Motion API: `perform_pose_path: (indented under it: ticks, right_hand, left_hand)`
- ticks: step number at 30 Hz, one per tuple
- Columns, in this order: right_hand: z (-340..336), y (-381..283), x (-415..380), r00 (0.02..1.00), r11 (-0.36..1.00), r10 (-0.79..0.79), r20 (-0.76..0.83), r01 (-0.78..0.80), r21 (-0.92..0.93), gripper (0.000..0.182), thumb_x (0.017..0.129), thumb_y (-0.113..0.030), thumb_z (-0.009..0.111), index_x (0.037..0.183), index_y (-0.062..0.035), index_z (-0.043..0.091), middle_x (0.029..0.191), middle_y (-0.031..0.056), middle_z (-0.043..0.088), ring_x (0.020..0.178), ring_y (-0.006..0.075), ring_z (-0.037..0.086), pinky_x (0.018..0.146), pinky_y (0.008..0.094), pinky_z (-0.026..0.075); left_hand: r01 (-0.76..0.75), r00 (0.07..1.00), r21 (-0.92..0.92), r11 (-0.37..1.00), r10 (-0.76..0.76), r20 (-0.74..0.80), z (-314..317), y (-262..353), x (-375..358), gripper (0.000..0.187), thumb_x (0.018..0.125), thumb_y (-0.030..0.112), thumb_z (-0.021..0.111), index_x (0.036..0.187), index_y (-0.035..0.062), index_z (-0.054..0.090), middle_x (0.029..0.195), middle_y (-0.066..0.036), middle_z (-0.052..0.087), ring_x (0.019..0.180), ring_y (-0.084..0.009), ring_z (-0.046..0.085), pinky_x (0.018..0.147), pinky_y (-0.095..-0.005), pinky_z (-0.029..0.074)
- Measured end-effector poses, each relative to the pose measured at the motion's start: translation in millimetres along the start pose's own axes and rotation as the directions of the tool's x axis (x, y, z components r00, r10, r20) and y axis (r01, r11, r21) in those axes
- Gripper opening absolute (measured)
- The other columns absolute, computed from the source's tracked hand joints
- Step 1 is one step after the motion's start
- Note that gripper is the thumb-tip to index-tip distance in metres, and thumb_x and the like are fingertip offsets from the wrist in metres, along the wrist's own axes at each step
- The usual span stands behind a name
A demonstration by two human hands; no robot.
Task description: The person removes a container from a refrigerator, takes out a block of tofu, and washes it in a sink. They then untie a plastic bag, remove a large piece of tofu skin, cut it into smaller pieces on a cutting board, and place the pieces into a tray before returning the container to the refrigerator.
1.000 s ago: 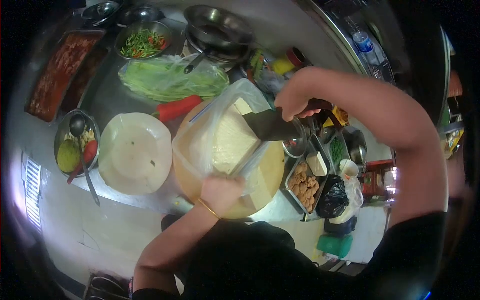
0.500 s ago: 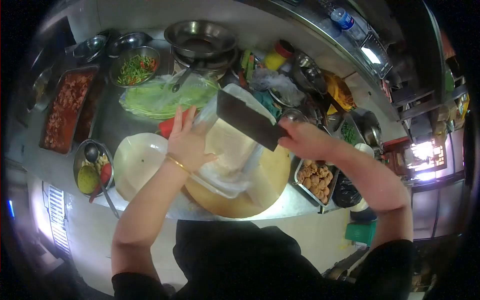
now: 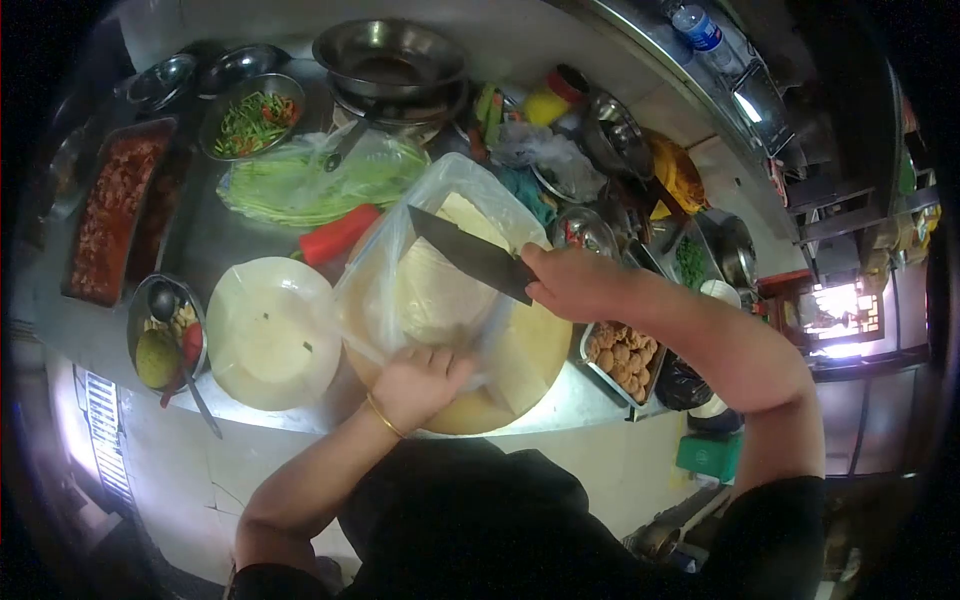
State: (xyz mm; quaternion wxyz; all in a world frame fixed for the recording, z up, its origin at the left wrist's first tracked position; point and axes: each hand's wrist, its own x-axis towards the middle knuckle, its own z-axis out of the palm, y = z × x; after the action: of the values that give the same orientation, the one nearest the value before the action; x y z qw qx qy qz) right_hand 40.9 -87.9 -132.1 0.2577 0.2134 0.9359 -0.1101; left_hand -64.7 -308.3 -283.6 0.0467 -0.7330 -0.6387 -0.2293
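Note:
My right hand (image 3: 580,285) grips a cleaver (image 3: 468,256), its broad dark blade pointing up-left above a pale, tofu-like block (image 3: 435,300). The block lies in a clear plastic bag (image 3: 365,305), whose top is open around it. At the bag's near side, my left hand (image 3: 425,385) has its fingers curled closed on the plastic. Beneath the bag is a round yellowish cutting board (image 3: 545,345). Part of the block is hidden by the blade and the cloudy plastic.
A white plate (image 3: 270,340) and a red pepper (image 3: 338,235) sit left of the board. Bagged green stalks (image 3: 290,195) lie behind. A metal tray of brown lumps (image 3: 622,362) stands right, under my forearm. A metal bowl with a ladle (image 3: 165,340) is far left.
My left hand has moved down toward me from the block's left side and closed on the plastic. The bag now stands up more around the block. The cleaver has shifted slightly left.

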Motion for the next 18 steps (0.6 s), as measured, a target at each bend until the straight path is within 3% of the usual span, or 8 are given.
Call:
perform_pose_path:
  ticks: [3, 6, 7, 10, 14, 17, 18]
  right_hand:
    - [-16, -12, 17, 0.984, 0.997, 0.053, 0.169, -0.044, -0.059, 0.031, 0.091, -0.022, 0.052, 0.107, 0.0032, 0.044, 0.089, 0.0250, 0.064, 0.085, 0.0427, 0.064, 0.073, 0.0510, 0.049]
    - [-46, -29, 28, 0.914, 0.981, 0.191, 0.358, -0.167, -0.096, 0.029, 0.092, -0.021, 0.049, 0.108, 0.0031, 0.044, 0.084, 0.0235, 0.064, 0.076, 0.0390, 0.065, 0.069, 0.0483, 0.050]
    - [-61, -41, 27, 0.885, 0.974, 0.223, 0.409, -0.215, -0.065, 0.028, 0.091, -0.020, 0.048, 0.107, 0.0028, 0.045, 0.076, 0.0206, 0.063, 0.064, 0.0325, 0.065, 0.061, 0.0436, 0.051]
    - [-72, -40, 40, 0.814, 0.971, 0.237, 0.531, -0.188, -0.146, 0.028, 0.090, -0.019, 0.047, 0.107, 0.0030, 0.045, 0.069, 0.0175, 0.061, 0.055, 0.0270, 0.062, 0.053, 0.0403, 0.049]
    - [-88, -62, 65, 0.664, 0.935, 0.271, 0.697, -0.010, -0.355, 0.022, 0.087, -0.017, 0.044, 0.092, 0.0024, 0.054, 0.066, 0.0139, 0.060, 0.051, 0.0241, 0.059, 0.050, 0.0404, 0.048]
    - [-87, -64, 101, 0.473, 0.879, 0.422, 0.773, -0.007, -0.476, 0.023, 0.085, -0.016, 0.044, 0.077, 0.0017, 0.057, 0.065, 0.0123, 0.060, 0.053, 0.0227, 0.059, 0.052, 0.0389, 0.049]
    - [-86, -73, 105, 0.462, 0.845, 0.481, 0.745, -0.018, -0.535, 0.023, 0.085, -0.015, 0.045, 0.076, 0.0017, 0.057, 0.065, 0.0118, 0.060, 0.054, 0.0223, 0.059, 0.053, 0.0384, 0.049]
  left_hand:
    - [0.008, 0.998, 0.021, 1.000, -0.007, -0.065, 8, 2, -1, 0.005, 0.075, 0.017, 0.059, 0.078, 0.0132, 0.060, 0.075, -0.002, 0.062, 0.060, -0.0172, 0.062, 0.050, -0.0312, 0.048]
    - [0.021, 0.999, 0.001, 1.000, -0.021, -0.038, 18, 3, -6, 0.008, 0.074, 0.021, 0.059, 0.080, 0.0149, 0.059, 0.066, 0.000, 0.059, 0.054, -0.0159, 0.061, 0.049, -0.0323, 0.047]
    - [0.034, 0.999, 0.004, 0.999, -0.034, -0.024, 19, 4, -7, 0.008, 0.075, 0.021, 0.059, 0.080, 0.0152, 0.059, 0.066, 0.000, 0.059, 0.054, -0.0157, 0.061, 0.049, -0.0321, 0.047]
    - [0.066, 0.998, -0.005, 0.998, -0.066, 0.013, 20, 7, -8, 0.006, 0.076, 0.021, 0.058, 0.079, 0.0160, 0.059, 0.064, 0.001, 0.059, 0.054, -0.0154, 0.062, 0.049, -0.0316, 0.047]
    - [0.119, 0.992, -0.019, 0.993, -0.118, 0.045, 17, 14, -6, 0.006, 0.078, 0.023, 0.058, 0.079, 0.0168, 0.059, 0.062, 0.001, 0.059, 0.054, -0.0154, 0.063, 0.049, -0.0319, 0.048]
    - [0.126, 0.991, -0.018, 0.992, -0.125, 0.036, 19, 14, -3, 0.006, 0.078, 0.023, 0.059, 0.080, 0.0172, 0.060, 0.062, 0.001, 0.059, 0.055, -0.0152, 0.064, 0.049, -0.0317, 0.048]
    - [0.138, 0.990, -0.025, 0.990, -0.138, 0.028, 21, 17, -4, 0.006, 0.078, 0.024, 0.059, 0.080, 0.0174, 0.060, 0.062, 0.001, 0.060, 0.055, -0.0150, 0.064, 0.050, -0.0315, 0.049]
